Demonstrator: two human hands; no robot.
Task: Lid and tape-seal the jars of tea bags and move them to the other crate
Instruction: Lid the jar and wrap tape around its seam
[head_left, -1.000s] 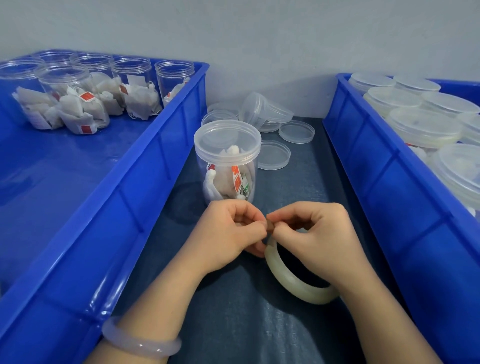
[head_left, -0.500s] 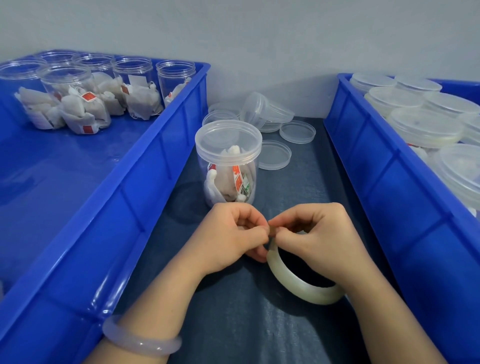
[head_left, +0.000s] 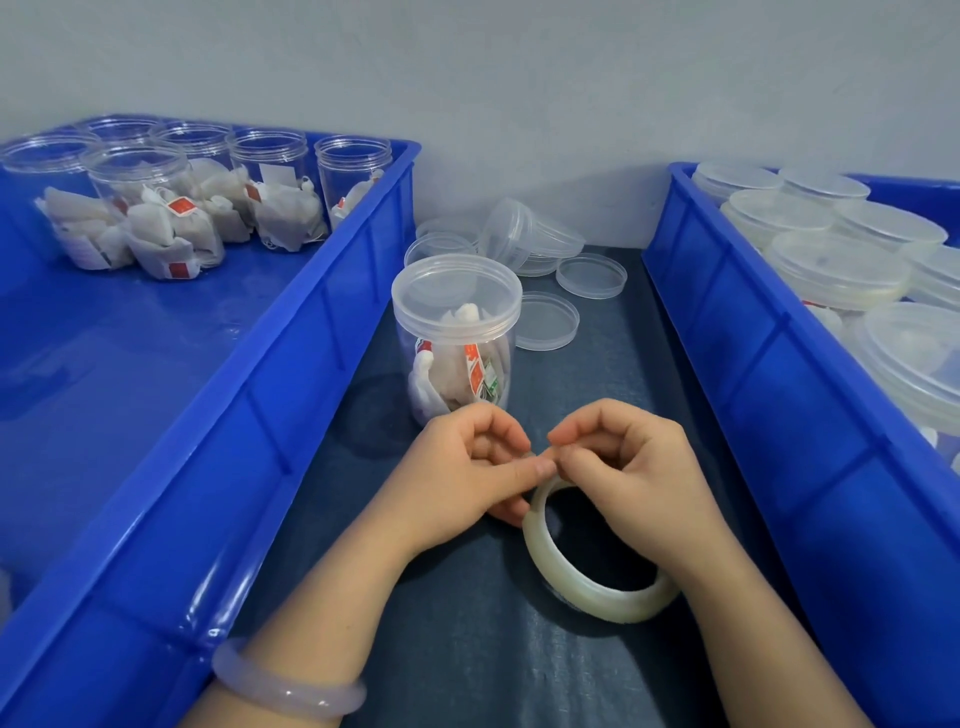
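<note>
A clear jar of tea bags (head_left: 457, 338) with its lid on stands on the dark mat between two blue crates. Just in front of it, a roll of clear tape (head_left: 587, 582) stands on edge on the mat. My left hand (head_left: 467, 478) holds the roll's top left edge with curled fingers. My right hand (head_left: 634, 483) pinches at the top of the roll, thumb and forefinger picking at the tape end. The left crate (head_left: 291, 395) holds several open jars of tea bags (head_left: 156, 218). Several lidded jars (head_left: 836, 265) fill the right crate (head_left: 737, 364).
Loose clear lids (head_left: 545, 319) and a tipped stack of lids (head_left: 530, 236) lie on the mat behind the jar, near the grey wall. The crate walls hem in the mat on both sides. A pale bangle (head_left: 285, 691) circles my left wrist.
My hands have shifted slightly right and apart at the top of the tape roll, and the roll has tilted a little. The jar has stayed put.
</note>
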